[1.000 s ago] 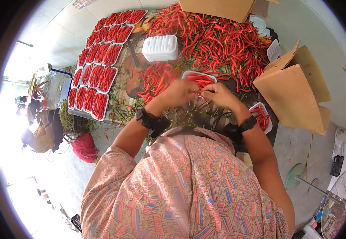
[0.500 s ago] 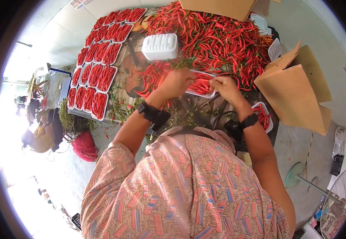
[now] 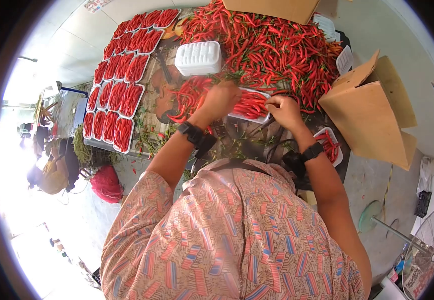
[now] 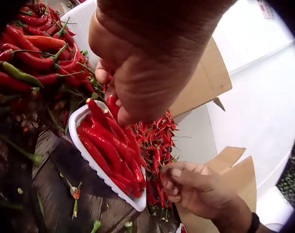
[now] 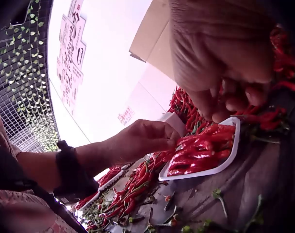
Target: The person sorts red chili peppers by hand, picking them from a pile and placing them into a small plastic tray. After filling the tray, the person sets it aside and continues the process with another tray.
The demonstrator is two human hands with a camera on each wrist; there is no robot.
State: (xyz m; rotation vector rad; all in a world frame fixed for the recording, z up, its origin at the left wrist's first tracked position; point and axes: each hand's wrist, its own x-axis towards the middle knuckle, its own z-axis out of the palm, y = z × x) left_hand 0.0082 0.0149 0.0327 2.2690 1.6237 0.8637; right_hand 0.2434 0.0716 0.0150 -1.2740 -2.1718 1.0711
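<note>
A white tray (image 3: 264, 120) of red chilies (image 3: 251, 104) lies before me on the dark table. My left hand (image 3: 220, 101) is over its left end, and in the left wrist view its fingers pinch a red chili (image 4: 112, 104) just above the tray. At the opposite end is my right hand (image 3: 284, 111), its thumb and index finger brought together by the rim. Its fingers are curled in the left wrist view, and no chili shows in them. A smaller heap of chilies (image 3: 183, 102) lies to the left of my left hand.
A large chili pile (image 3: 277, 55) covers the back. Behind my left hand stands a stack of white trays (image 3: 198, 59); filled trays (image 3: 123, 134) line the left side. Another tray with chilies (image 3: 331, 149) and an open cardboard box (image 3: 359, 110) are on the right. Stems litter the table.
My hands were together over a chili at the tray's near side; they have since parted to its two ends. The left hand moved up and left, the right slightly right.
</note>
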